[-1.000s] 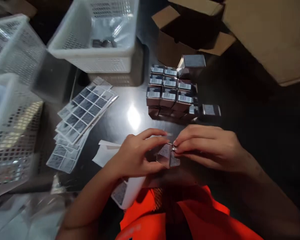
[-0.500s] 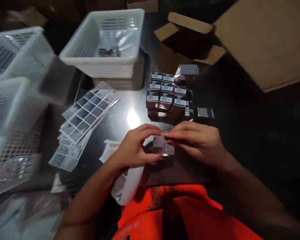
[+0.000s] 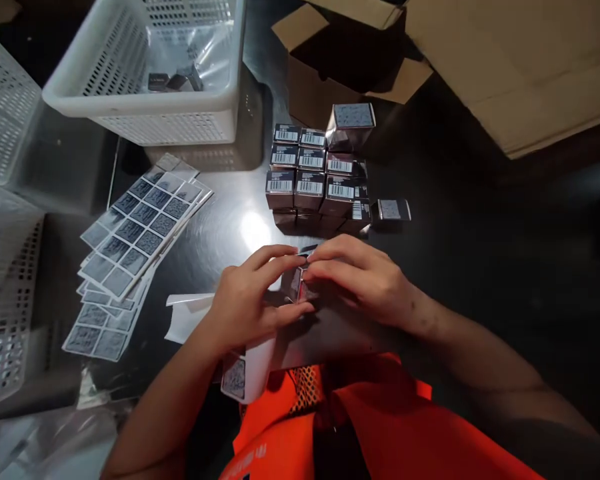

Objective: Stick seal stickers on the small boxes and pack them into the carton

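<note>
— Overhead, what is held in the containers?

— At the far right a flattened cardboard sheet is laid, and beside it an open carton is seen, its inside too dark to be made out. At the far left a white basket is set on the bench; clear film and a few small dark items are kept in it. More mesh baskets are cut off at the left edge.

— And the smaller things?

— Label sheets are fanned out at the left; stacked small boxes are grouped at the middle.

— Where is the box being handled?

— A small box is pinched between both hands just in front of the stack: the left hand is curled around it from the left, and the right hand is closed over its top edge with the fingertips.
</note>
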